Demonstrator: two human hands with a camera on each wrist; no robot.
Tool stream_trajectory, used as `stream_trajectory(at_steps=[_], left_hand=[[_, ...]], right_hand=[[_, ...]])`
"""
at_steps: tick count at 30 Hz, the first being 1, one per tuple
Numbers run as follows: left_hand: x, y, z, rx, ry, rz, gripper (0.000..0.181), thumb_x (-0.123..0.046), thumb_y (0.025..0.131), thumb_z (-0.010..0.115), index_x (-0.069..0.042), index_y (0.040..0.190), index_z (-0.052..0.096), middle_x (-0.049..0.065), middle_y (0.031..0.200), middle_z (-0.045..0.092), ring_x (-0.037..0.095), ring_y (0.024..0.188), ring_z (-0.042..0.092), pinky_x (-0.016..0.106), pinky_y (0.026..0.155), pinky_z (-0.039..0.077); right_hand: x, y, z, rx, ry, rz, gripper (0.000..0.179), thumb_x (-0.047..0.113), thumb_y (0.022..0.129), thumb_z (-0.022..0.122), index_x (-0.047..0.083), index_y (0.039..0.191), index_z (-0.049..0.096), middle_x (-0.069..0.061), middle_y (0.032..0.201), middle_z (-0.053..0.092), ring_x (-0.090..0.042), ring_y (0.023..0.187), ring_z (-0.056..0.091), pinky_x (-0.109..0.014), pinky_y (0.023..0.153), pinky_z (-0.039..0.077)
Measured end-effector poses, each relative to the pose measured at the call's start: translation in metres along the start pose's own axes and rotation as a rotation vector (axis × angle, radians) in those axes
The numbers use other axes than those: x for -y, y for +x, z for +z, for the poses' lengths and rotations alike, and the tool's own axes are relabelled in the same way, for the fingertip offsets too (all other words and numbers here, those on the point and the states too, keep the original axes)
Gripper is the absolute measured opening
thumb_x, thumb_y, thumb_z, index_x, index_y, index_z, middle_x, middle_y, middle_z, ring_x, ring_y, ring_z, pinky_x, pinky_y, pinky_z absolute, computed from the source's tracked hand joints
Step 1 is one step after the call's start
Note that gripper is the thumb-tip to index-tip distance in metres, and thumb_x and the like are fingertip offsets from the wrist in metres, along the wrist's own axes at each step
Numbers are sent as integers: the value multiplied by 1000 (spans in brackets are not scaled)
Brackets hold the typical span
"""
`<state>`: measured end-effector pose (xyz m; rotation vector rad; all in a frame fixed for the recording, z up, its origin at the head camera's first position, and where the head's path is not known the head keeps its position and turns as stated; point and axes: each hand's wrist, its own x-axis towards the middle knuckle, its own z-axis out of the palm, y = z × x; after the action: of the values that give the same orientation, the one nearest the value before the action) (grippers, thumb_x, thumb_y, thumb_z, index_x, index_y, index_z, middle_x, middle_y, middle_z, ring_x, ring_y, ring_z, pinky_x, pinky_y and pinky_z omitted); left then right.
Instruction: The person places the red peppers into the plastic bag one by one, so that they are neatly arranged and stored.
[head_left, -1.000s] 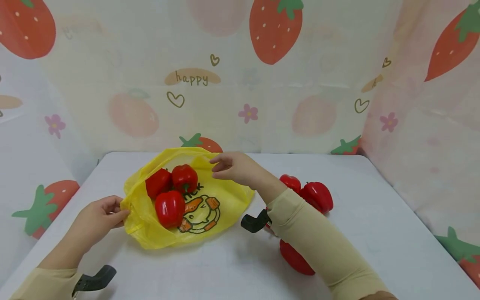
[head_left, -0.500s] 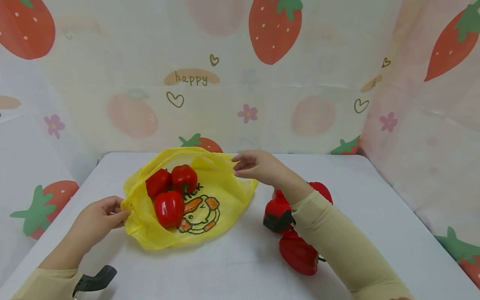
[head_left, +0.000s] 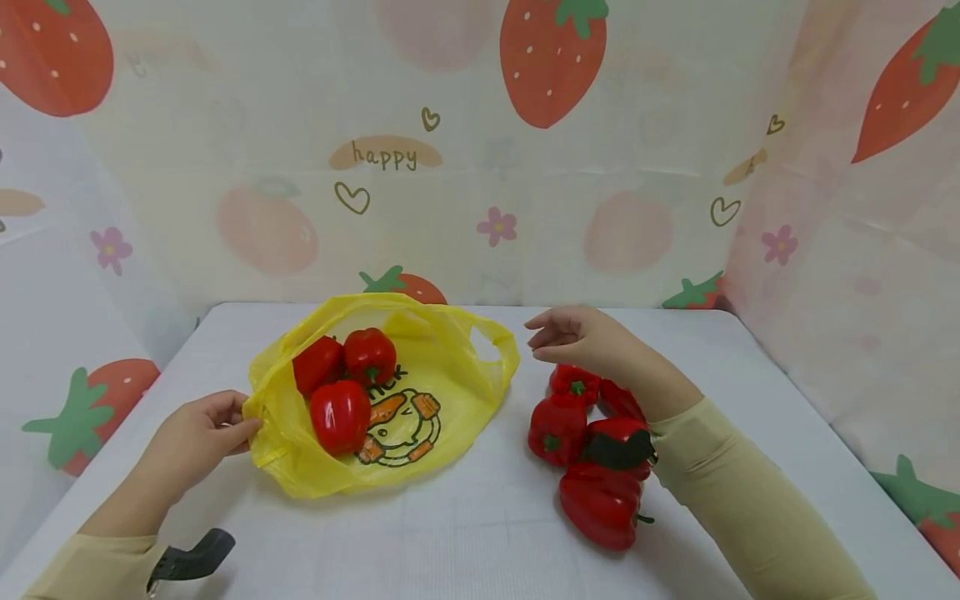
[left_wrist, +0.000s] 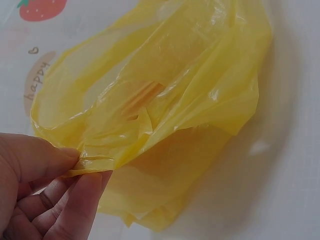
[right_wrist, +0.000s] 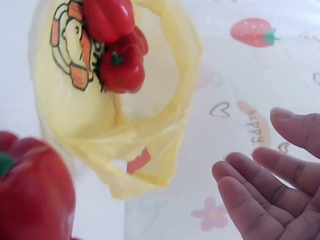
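A yellow plastic bag with a printed duck lies open-mouthed at the left middle of the table. My left hand pinches the rim of its mouth between thumb and fingers, as the left wrist view also shows. Three red bell peppers are inside the bag. My right hand is in the air to the right of the bag's handle, fingers loosely bent and holding nothing. Below it several more red bell peppers lie grouped on the table, partly hidden by the right wrist and its black camera mount.
The white table ends at a strawberry-printed cloth backdrop, which also lines both sides. One pepper looms close at the lower left of the right wrist view. A black wrist mount sits on the left sleeve.
My right hand has moved right, from over the bag to above the loose peppers, uncovering the bag's handle. The left hand and the peppers in the bag have stayed put.
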<state>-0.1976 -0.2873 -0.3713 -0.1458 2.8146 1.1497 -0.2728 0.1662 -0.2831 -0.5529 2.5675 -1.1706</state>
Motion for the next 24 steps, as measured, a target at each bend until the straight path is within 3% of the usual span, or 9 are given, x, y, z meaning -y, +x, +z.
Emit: stream_trajectory(at_steps=[8, 16, 24], left_hand=[[-2, -1, 0, 5, 1, -9, 39, -33, 89, 59, -2, 112, 54, 10, 96, 59, 22, 84, 63, 37, 78, 53], [-4, -2, 1, 4, 1, -7, 38, -34, 88, 59, -3, 111, 54, 9, 96, 59, 18, 82, 63, 37, 78, 53], [-4, -2, 0, 0, 9, 3, 39, -33, 89, 59, -2, 112, 54, 9, 96, 59, 18, 82, 62, 37, 77, 54]], right_hand=[[-22, -27, -8, 51, -81, 0, 40, 27, 84, 66, 17, 121, 55, 1, 104, 64, -15, 97, 59, -36, 87, 49], [-46, -57, -14, 62, 41, 37, 41, 24, 83, 68, 12, 120, 56, -10, 108, 62, -20, 98, 60, -34, 82, 52], [-71, -80, -14, 80, 75, 28, 43, 27, 82, 68, 10, 120, 55, -12, 107, 62, -24, 100, 59, -35, 80, 52]])
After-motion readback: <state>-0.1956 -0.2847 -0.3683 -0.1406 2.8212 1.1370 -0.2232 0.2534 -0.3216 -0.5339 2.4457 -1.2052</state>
